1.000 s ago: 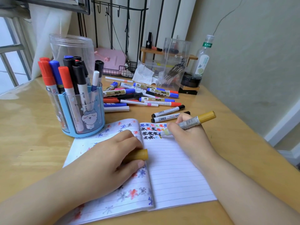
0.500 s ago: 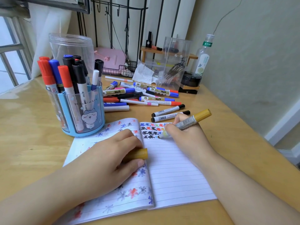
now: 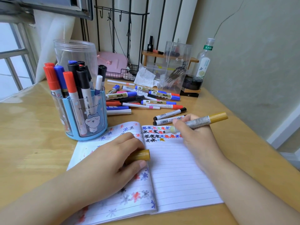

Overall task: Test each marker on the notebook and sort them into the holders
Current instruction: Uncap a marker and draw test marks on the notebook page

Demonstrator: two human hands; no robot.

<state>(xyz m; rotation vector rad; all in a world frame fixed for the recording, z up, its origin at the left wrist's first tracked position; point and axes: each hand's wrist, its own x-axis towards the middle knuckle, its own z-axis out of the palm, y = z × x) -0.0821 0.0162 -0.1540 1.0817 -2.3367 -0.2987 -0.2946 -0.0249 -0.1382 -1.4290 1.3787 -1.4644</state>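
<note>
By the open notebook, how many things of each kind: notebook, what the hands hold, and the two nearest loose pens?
Notebook: 1
Yellow marker, uncapped, in the right hand: 1
Yellow cap, in the left hand: 1
Black markers lying just beyond the page: 2
Total: 5

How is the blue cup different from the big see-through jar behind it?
The blue holder has blue ribs and a cartoon animal; the clear jar is plain. The blue holder is full of upright markers; through its clear wall, the clear jar appears to hold none. The blue holder stands nearer the notebook; the clear jar stands behind it. Both are round and stand upright.
</note>
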